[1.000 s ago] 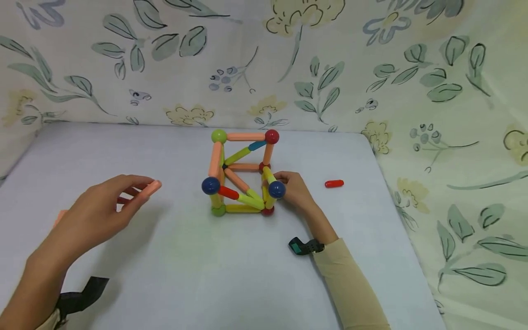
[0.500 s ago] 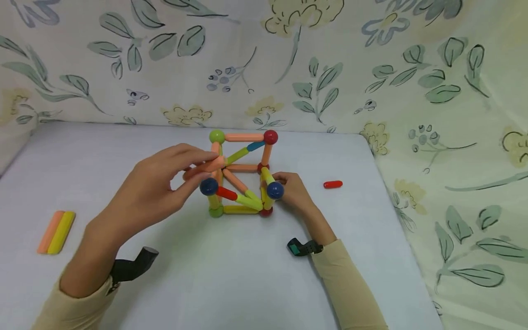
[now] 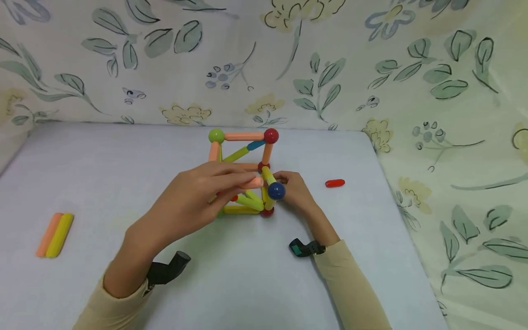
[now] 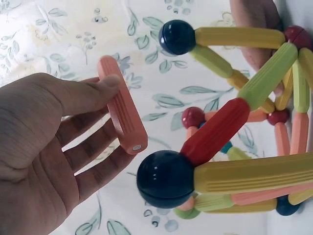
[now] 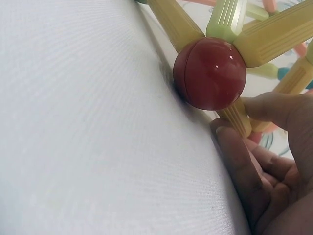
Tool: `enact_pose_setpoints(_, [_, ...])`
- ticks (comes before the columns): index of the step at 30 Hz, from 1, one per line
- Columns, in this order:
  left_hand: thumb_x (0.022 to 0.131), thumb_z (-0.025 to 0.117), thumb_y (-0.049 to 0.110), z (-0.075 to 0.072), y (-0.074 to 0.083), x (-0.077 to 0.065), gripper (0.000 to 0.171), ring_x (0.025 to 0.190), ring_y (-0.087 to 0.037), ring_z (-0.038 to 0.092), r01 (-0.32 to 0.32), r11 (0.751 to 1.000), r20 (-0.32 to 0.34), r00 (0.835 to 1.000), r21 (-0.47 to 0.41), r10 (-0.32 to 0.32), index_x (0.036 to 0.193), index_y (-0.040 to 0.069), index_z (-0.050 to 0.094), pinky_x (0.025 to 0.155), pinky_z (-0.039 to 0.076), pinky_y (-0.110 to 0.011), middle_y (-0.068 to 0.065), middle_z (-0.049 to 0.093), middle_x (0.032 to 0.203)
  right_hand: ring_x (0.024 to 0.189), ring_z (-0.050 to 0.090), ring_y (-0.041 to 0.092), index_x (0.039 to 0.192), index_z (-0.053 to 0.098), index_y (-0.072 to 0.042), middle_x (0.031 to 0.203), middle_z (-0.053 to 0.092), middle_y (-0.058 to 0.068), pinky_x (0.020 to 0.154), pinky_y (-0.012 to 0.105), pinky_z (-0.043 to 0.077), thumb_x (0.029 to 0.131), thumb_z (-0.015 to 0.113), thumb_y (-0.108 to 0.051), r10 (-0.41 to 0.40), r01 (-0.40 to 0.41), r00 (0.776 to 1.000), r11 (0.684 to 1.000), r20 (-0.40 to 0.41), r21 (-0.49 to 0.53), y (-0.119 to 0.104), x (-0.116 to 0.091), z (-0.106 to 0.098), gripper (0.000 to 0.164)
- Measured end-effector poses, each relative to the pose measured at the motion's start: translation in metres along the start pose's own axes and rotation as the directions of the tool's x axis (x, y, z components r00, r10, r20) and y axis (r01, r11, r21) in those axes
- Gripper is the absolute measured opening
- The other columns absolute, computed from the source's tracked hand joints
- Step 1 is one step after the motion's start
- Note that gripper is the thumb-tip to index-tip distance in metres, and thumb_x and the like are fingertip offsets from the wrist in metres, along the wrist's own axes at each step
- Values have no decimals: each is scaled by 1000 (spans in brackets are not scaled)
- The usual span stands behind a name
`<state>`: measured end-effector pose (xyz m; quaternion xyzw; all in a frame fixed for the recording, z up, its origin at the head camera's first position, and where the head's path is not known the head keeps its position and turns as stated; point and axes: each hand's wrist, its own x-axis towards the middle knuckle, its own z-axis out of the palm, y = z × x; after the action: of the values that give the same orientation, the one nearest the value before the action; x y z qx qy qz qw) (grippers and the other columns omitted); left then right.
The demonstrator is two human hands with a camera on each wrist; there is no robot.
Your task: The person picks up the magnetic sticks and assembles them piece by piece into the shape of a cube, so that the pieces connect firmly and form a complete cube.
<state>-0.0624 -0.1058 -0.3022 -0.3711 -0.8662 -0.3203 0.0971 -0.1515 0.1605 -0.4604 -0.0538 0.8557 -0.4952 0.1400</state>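
Observation:
My left hand (image 3: pixel 185 195) pinches an orange magnetic stick (image 4: pixel 122 105) between thumb and fingers. In the head view, the stick is in front of a cube-like frame of magnetic sticks and balls, just left of its front right blue ball (image 3: pixel 276 191). The left wrist view shows the stick apart from the frame's balls. My right hand (image 3: pixel 294 190) is at the frame's right side. Low down, its thumb and fingers pinch a yellow stick (image 5: pixel 236 118) joined to a red ball (image 5: pixel 210 73). My left hand hides the frame's front left part in the head view.
On the white table (image 3: pixel 231 279), an orange stick (image 3: pixel 49 234) and a yellow stick (image 3: pixel 60 235) lie side by side at the left. A short red stick (image 3: pixel 335 183) lies to the right of the frame. Floral cloth (image 3: pixel 181 87) hangs behind the table.
My left hand has moved right with the orange stick, from the table's left side to in front of the frame. The right hand has stayed at the frame's right side.

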Motion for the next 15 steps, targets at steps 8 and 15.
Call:
enact_pose_setpoints(8, [95, 79, 9, 6, -3, -2, 45, 120, -15, 68, 28, 999, 63, 998, 47, -31, 138, 20, 72, 86, 60, -32, 5, 73, 130, 103, 63, 27, 128, 71, 0, 115, 74, 17, 88, 29, 57, 98, 73, -24, -23, 23, 1000, 1000, 10, -9, -1, -1, 0, 38])
enact_pose_setpoints(15, [95, 79, 8, 5, -9, -1, 44, 117, -14, 68, 43, 998, 82, 996, 37, -46, 137, 19, 73, 83, 58, -29, 4, 72, 127, 100, 62, 27, 129, 69, 3, 115, 74, 20, 85, 25, 55, 98, 72, -21, -49, 49, 998, 999, 24, -16, 1, 1, 0, 40])
